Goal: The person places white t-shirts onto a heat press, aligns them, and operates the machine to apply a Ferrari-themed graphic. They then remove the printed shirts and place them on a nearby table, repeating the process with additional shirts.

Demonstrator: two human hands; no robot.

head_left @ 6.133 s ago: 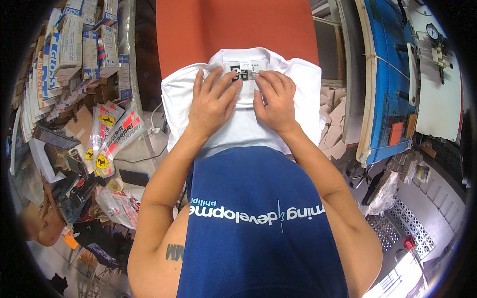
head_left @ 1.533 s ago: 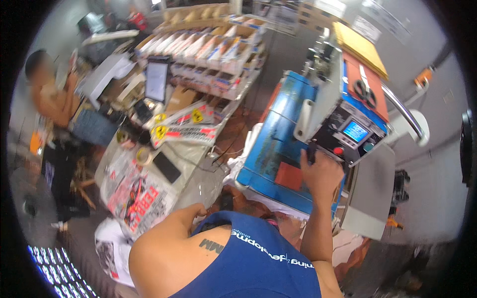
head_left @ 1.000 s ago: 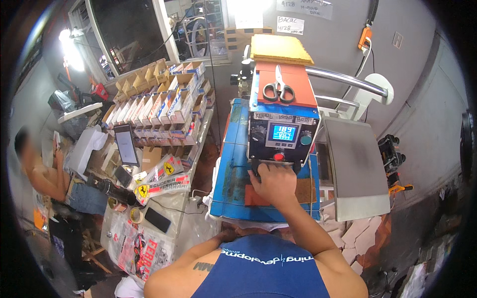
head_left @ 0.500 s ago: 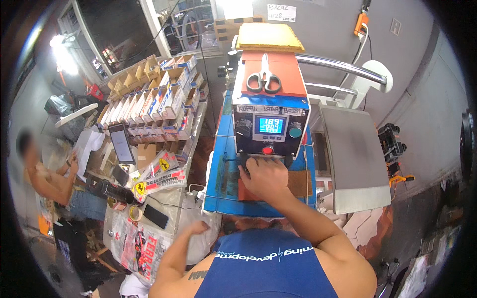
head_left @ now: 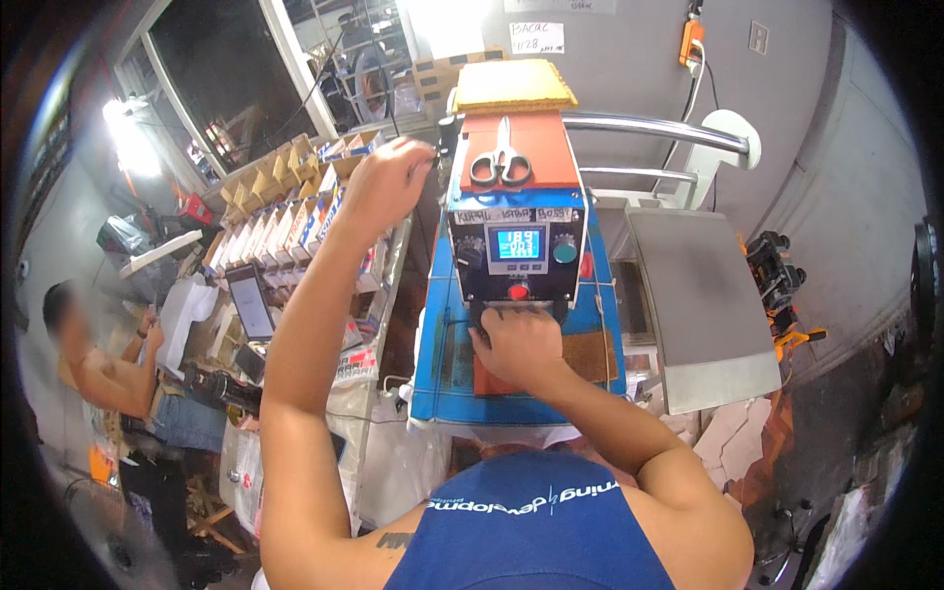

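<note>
Right hand closed over the black handle at the front of the press head; left hand raised with fingers curled beside its rear left, any grip there indeterminable. The head, above a blue bed and bearing scissors, is presumably heavy, rigid and hot, best held by this handle.

I observe a plain grey wall; at left, a white-framed, dark-paned window beside a glaring white lamp.
</note>
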